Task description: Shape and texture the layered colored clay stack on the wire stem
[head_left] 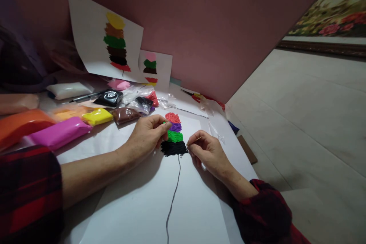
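On a white paper sheet (148, 198) lies a stacked clay picture: a red tuft (172, 117) on top, then a purple band (176, 127), a green band (175, 136) and a black band (174, 148). A dark wavy line (174, 194) runs down from the black band. My left hand (151, 131) is closed in a pinch at the picture's left edge, with a speck of green clay (164, 123) showing at its fingertips. My right hand (207, 152), also pinched, holds a thin toothpick (197, 139) beside the black band's right end.
Bagged clay lies to the left, including magenta (61, 131), orange (25, 124), yellow (97, 116) and brown (126, 115) packs. Two sheets with layered colours, one larger (85, 34) and one smaller (164, 66), lean on the pink wall. Scissors (197, 97) lie at the back.
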`<state>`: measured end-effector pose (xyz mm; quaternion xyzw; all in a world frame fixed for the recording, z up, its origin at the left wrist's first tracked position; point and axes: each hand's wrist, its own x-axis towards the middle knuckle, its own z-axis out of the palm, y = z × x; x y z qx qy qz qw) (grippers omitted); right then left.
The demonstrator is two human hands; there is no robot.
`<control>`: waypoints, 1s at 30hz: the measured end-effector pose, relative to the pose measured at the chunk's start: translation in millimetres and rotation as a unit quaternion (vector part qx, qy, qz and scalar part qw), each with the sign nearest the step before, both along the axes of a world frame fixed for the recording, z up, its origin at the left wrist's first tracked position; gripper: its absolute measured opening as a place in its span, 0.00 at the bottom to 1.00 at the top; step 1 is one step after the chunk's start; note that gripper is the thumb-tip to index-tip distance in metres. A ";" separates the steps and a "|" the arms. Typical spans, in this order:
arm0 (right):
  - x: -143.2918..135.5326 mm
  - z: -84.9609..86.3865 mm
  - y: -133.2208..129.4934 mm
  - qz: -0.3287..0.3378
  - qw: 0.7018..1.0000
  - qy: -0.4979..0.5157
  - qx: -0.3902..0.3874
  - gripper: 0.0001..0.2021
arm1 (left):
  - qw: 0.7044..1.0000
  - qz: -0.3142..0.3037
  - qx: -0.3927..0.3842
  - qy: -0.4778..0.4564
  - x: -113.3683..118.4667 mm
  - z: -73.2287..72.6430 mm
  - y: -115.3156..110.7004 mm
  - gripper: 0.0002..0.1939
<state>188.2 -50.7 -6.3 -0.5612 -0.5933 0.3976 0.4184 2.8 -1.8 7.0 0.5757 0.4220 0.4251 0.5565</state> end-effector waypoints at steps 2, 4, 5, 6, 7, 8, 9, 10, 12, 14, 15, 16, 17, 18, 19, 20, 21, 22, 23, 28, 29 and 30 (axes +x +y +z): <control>0.5 -1.0 0.4 0.004 1.000 -0.006 0.003 0.05 | 1.000 0.000 0.003 0.000 -0.2 -0.4 -0.1 0.10; 1.0 -2.1 0.5 0.007 1.000 -0.009 0.004 0.05 | 1.000 -0.001 0.005 0.000 -0.6 -0.9 -0.2 0.10; 1.1 -2.6 0.4 0.009 1.000 -0.010 0.006 0.05 | 1.000 -0.002 0.006 0.000 -0.8 -1.3 -0.2 0.10; 1.3 -3.0 0.3 0.010 1.000 -0.013 0.007 0.05 | 1.000 -0.003 0.007 0.000 -0.9 -1.7 -0.1 0.10; 1.4 -3.2 0.2 0.011 1.000 -0.017 0.010 0.06 | 1.000 -0.005 0.008 -0.001 -1.0 -2.1 -0.1 0.10; 1.5 -3.3 0.1 0.012 1.000 -0.023 0.013 0.06 | 1.000 -0.006 0.008 -0.001 -1.1 -2.4 0.1 0.10; 1.5 -3.2 0.0 0.013 0.999 -0.031 0.016 0.06 | 1.000 -0.008 0.009 -0.002 -1.1 -2.6 0.2 0.10; 1.6 -3.0 -0.1 0.014 0.999 -0.040 0.018 0.06 | 1.000 -0.008 0.009 -0.002 -1.1 -2.6 0.3 0.10; 1.6 -2.6 -0.2 0.014 0.998 -0.057 0.020 0.05 | 1.000 -0.007 0.008 -0.001 -1.0 -2.3 0.4 0.10; 1.6 -2.3 -0.3 0.012 0.997 -0.069 0.021 0.05 | 1.000 -0.008 0.007 0.000 -0.8 -2.1 0.4 0.10; 1.6 -2.2 -0.3 0.010 0.997 -0.074 0.023 0.05 | 1.000 -0.009 0.007 0.000 -0.7 -2.2 0.5 0.10; 1.6 -2.3 -0.3 0.007 0.997 -0.077 0.025 0.06 | 1.000 -0.010 0.008 0.000 -0.6 -2.4 0.6 0.09; 1.6 -2.4 -0.3 0.005 0.996 -0.081 0.027 0.06 | 1.000 -0.011 0.010 0.000 -0.5 -2.8 0.8 0.09; 1.5 -2.5 -0.2 0.003 0.996 -0.083 0.028 0.06 | 1.000 -0.011 0.013 0.000 -0.4 -3.2 0.9 0.09; 1.5 -2.7 -0.2 0.000 0.996 -0.085 0.029 0.07 | 1.000 -0.011 0.015 0.001 -0.4 -3.5 1.1 0.09; 1.5 -2.9 -0.1 -0.004 0.996 -0.086 0.029 0.07 | 1.000 -0.011 0.015 0.002 -0.4 -3.8 1.3 0.10; 1.5 -3.1 0.0 -0.006 0.996 -0.086 0.029 0.07 | 1.000 -0.009 0.016 0.003 -0.4 -4.0 1.4 0.10; 1.5 -3.2 0.1 -0.008 0.996 -0.084 0.029 0.06 | 1.000 -0.008 0.015 0.003 -0.5 -4.0 1.4 0.10; 1.5 -3.4 0.2 -0.010 0.996 -0.082 0.028 0.06 | 1.000 -0.006 0.013 0.004 -0.5 -3.9 1.3 0.10; 0.3 -2.9 -0.2 -0.016 0.997 -0.068 0.016 0.06 | 1.000 -0.007 0.010 0.004 -0.6 -2.4 0.3 0.10; -0.2 -2.4 -0.3 -0.018 0.998 -0.064 0.012 0.06 | 1.000 -0.006 0.010 0.004 -0.6 -2.2 0.3 0.10; -0.8 -1.9 -0.5 -0.020 0.998 -0.061 0.009 0.06 | 1.000 -0.005 0.010 0.005 -0.6 -2.1 0.2 0.10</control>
